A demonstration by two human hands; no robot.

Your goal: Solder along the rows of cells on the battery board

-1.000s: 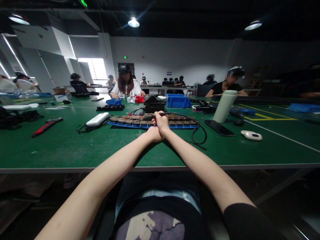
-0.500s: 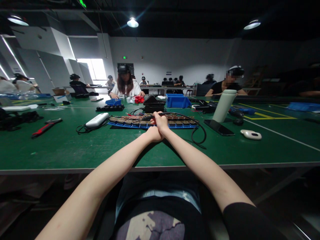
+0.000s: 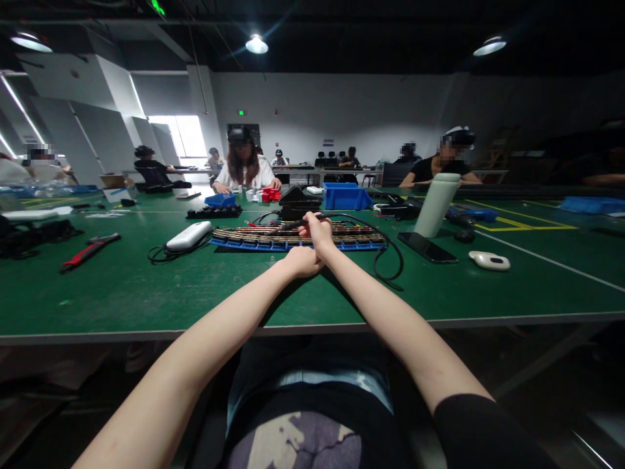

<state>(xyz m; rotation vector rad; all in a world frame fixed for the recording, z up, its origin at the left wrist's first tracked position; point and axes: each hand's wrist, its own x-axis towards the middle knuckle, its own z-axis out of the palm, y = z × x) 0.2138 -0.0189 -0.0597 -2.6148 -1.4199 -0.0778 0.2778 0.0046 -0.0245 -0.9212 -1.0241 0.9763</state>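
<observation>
My right hand (image 3: 319,233) is closed around a soldering iron (image 3: 293,226), whose dark, pen-like body points left over a long, curved assembly (image 3: 239,238). That assembly has a blue front edge and several rows of gold and dark parts. A black cable (image 3: 401,257) loops from the iron to the right and down onto the table. My left hand (image 3: 303,260) is curled in front of the assembly, under my right wrist. Its fingertips are hidden, and I cannot make out what they hold.
On the green table (image 3: 170,299) lie a white power adapter (image 3: 189,236), a red-handled tool (image 3: 90,253), a black phone (image 3: 427,247) and a beige oval device (image 3: 489,260). A pale green bottle (image 3: 438,205) stands at right. Behind are a blue bin (image 3: 346,197) and a seated person (image 3: 244,163).
My right hand has lifted slightly up and to the right with the soldering iron, opening a small gap from my left hand. The left hand stays almost in place.
</observation>
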